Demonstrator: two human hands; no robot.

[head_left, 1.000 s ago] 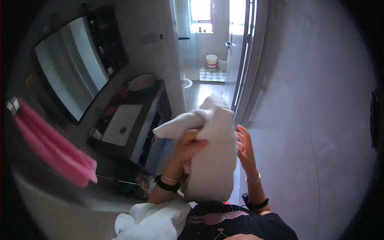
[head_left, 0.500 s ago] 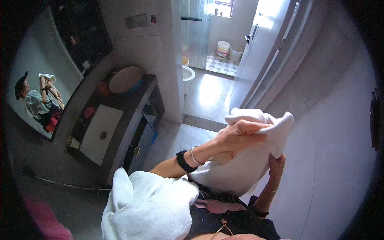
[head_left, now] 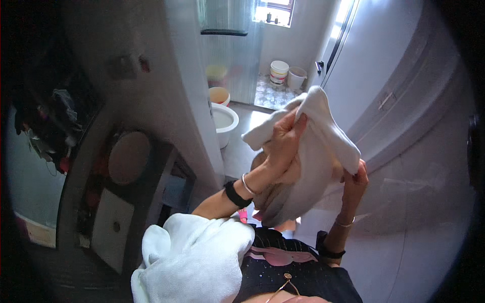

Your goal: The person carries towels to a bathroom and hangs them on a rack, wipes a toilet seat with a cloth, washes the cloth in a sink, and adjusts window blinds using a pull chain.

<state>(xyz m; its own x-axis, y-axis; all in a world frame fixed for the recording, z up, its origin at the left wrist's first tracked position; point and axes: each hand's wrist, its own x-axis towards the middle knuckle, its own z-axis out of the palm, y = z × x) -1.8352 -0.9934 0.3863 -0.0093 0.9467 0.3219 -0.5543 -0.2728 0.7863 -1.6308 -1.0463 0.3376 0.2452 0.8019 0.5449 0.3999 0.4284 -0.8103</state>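
The cloth (head_left: 316, 156) is suspended in front of the torso, supported by both hands. The left hand (head_left: 284, 144) grasps it near the top, thumb and fingers pinching a fold. The right hand (head_left: 355, 178) grips its right edge at a lower level; its fingertips are partly hidden. The cloth's main length hangs downward from the left hand. White fabric (head_left: 194, 262) covers the left upper arm. To the left, the counter (head_left: 146, 184) carries a round basin (head_left: 129, 159); a rectangular sink (head_left: 105, 212) is set into it. Beyond the cloth, a tub (head_left: 220, 94) stands just behind the toilet (head_left: 233, 126). Two pails (head_left: 279, 73) stand side by side below the window (head_left: 275, 13).
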